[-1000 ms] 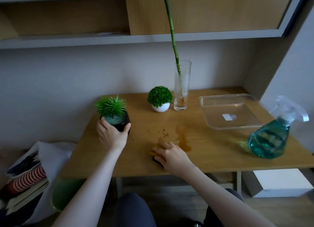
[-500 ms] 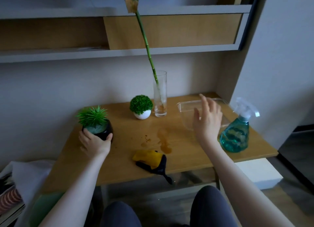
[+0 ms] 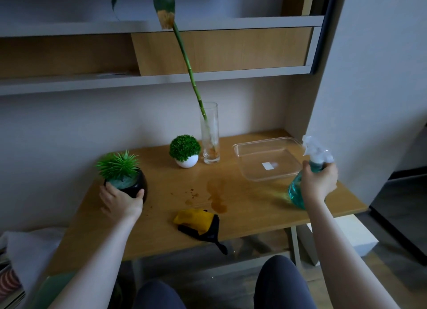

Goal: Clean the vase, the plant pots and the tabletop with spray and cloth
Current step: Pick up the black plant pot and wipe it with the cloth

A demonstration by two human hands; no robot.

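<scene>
My left hand (image 3: 121, 201) grips the black pot (image 3: 135, 185) of a spiky green plant at the table's left. My right hand (image 3: 320, 182) is closed around the neck of the teal spray bottle (image 3: 298, 189) at the right edge. A yellow and black cloth (image 3: 198, 221) lies loose near the front edge, one black strip hanging over it. Brown stains (image 3: 216, 194) mark the wooden tabletop (image 3: 254, 211) in the middle. At the back stand a white pot (image 3: 187, 162) with a round green plant and a tall glass vase (image 3: 209, 133) holding a bamboo stalk.
A clear plastic tray (image 3: 268, 157) sits at the back right, just left of the spray bottle. Shelves (image 3: 161, 77) overhang the table. A white box (image 3: 355, 236) stands on the floor at right; bags and books lie at lower left. My knees are under the front edge.
My right hand left the cloth on the table, swung right past the tray and closed on the spray bottle. My left hand stayed on the black pot.
</scene>
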